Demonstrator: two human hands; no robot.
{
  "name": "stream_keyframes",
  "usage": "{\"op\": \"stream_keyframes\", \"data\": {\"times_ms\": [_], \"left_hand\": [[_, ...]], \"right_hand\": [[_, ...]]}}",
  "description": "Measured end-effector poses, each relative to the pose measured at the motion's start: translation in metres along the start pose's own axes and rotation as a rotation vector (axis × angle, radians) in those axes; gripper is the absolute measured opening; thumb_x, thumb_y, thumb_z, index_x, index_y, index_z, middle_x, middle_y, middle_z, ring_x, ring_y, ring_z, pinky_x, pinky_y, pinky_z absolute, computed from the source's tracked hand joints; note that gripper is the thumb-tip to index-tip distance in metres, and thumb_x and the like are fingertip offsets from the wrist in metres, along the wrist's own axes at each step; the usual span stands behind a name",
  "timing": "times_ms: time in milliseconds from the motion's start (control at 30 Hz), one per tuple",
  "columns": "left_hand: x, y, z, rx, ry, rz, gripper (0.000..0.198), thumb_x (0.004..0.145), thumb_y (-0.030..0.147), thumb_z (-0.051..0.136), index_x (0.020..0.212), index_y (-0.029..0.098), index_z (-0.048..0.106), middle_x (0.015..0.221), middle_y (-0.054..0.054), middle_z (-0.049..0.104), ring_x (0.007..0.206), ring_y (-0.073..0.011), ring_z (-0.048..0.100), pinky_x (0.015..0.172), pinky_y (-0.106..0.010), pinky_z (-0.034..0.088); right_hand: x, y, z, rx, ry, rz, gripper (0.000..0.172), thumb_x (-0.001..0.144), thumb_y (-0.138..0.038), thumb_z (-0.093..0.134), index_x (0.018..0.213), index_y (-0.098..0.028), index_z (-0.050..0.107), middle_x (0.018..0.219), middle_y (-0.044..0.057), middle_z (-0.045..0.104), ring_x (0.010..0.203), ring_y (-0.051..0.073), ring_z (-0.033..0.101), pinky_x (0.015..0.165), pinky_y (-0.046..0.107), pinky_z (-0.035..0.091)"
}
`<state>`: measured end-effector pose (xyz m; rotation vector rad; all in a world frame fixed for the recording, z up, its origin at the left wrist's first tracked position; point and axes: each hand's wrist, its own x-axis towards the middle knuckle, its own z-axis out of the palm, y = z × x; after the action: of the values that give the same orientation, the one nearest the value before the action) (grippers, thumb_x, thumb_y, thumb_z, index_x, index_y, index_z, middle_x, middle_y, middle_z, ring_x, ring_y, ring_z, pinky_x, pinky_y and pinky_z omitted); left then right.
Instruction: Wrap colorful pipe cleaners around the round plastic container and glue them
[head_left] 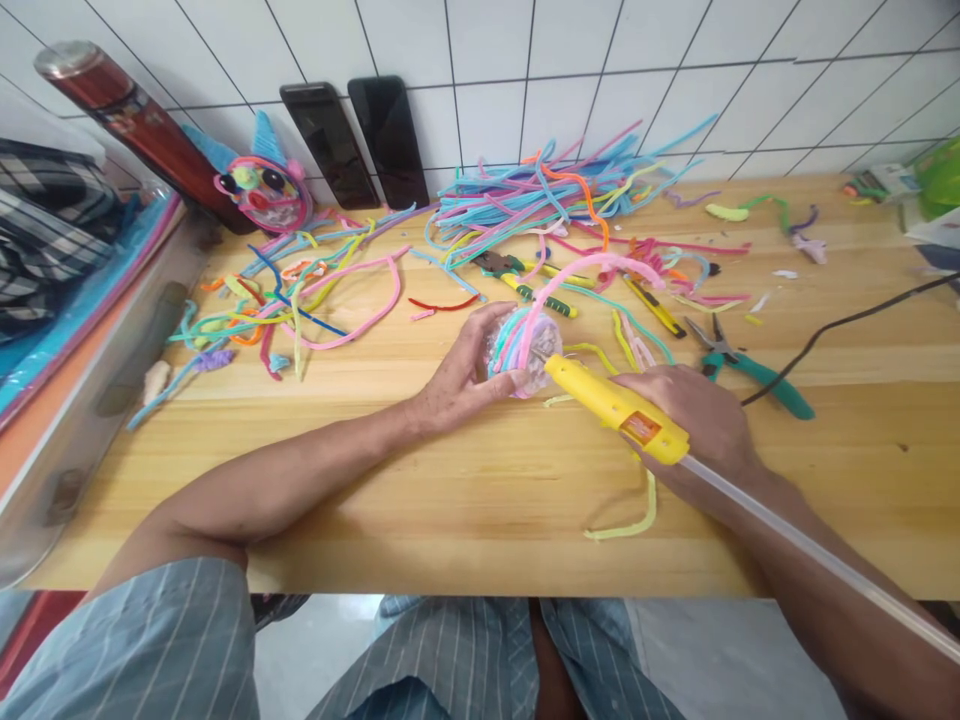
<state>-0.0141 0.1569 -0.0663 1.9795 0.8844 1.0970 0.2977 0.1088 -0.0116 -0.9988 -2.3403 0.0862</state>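
My left hand (461, 375) is closed around a small ball of coiled pastel pipe cleaners (525, 350), held just above the wooden table (480, 520). A long pink pipe cleaner (592, 265) arches up out of the ball. My right hand (701, 420) grips a yellow hot glue gun (615, 405). Its nozzle touches the right side of the ball. A clear glue stick (817, 555) sticks out of the gun's back toward me.
A heap of coloured pipe cleaners (547, 190) lies at the back, with more loose ones (285, 300) on the left. Green-handled pliers (742, 365), a yellow cutter (652, 305), a black cord (847, 320), a pipe-cleaner figure (266, 190), two phones (360, 140) and a red flask (142, 125) stand around.
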Motion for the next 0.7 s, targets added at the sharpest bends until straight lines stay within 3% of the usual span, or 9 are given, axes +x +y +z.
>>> {"op": "stream_keyframes", "data": {"times_ms": [200, 333, 500, 600, 700], "left_hand": [[0.000, 0.005, -0.003, -0.003, -0.024, -0.013, 0.081, 0.103, 0.063, 0.073, 0.167, 0.030, 0.037, 0.171, -0.016, 0.046, 0.160, -0.0358, 0.049, 0.137, -0.057, 0.043], [-0.002, 0.007, -0.005, 0.037, -0.022, -0.034, 0.077, 0.103, 0.060, 0.073, 0.166, 0.031, 0.040, 0.171, -0.014, 0.048, 0.160, -0.0356, 0.051, 0.137, -0.056, 0.043], [-0.003, 0.000, -0.001, -0.003, 0.016, -0.073, 0.078, 0.101, 0.054, 0.078, 0.166, 0.033, 0.041, 0.169, -0.012, 0.051, 0.158, -0.0363, 0.054, 0.135, -0.059, 0.046], [-0.003, 0.001, 0.002, -0.026, 0.033, -0.067, 0.077, 0.100, 0.053, 0.079, 0.165, 0.032, 0.043, 0.167, -0.012, 0.054, 0.155, -0.0360, 0.058, 0.133, -0.059, 0.050], [-0.001, 0.003, 0.003, -0.037, 0.037, -0.052, 0.077, 0.099, 0.055, 0.079, 0.164, 0.031, 0.044, 0.167, -0.012, 0.055, 0.153, -0.0363, 0.060, 0.130, -0.058, 0.053]], "right_hand": [[-0.002, 0.001, 0.001, 0.064, 0.051, 0.016, 0.030, 0.102, -0.019, 0.063, 0.125, -0.033, 0.077, 0.097, 0.005, 0.085, 0.090, 0.030, 0.081, 0.085, 0.044, 0.060], [-0.008, 0.008, -0.021, 0.106, 0.183, 0.358, 0.020, 0.099, -0.038, 0.077, 0.118, -0.033, 0.079, 0.103, 0.004, 0.085, 0.092, 0.029, 0.079, 0.084, 0.043, 0.061], [-0.033, 0.068, -0.080, 0.103, 0.564, 0.830, 0.034, 0.088, -0.059, 0.082, 0.101, -0.028, 0.075, 0.091, 0.003, 0.078, 0.081, 0.023, 0.068, 0.073, 0.038, 0.055], [-0.057, 0.110, -0.111, 0.017, 0.600, 0.957, 0.038, 0.086, -0.063, 0.076, 0.090, -0.026, 0.071, 0.077, 0.002, 0.068, 0.073, 0.020, 0.059, 0.068, 0.036, 0.049], [-0.077, 0.143, -0.118, -0.051, 0.563, 1.103, 0.040, 0.084, -0.066, 0.075, 0.085, -0.027, 0.067, 0.069, 0.000, 0.062, 0.067, 0.019, 0.054, 0.063, 0.036, 0.045]]}}
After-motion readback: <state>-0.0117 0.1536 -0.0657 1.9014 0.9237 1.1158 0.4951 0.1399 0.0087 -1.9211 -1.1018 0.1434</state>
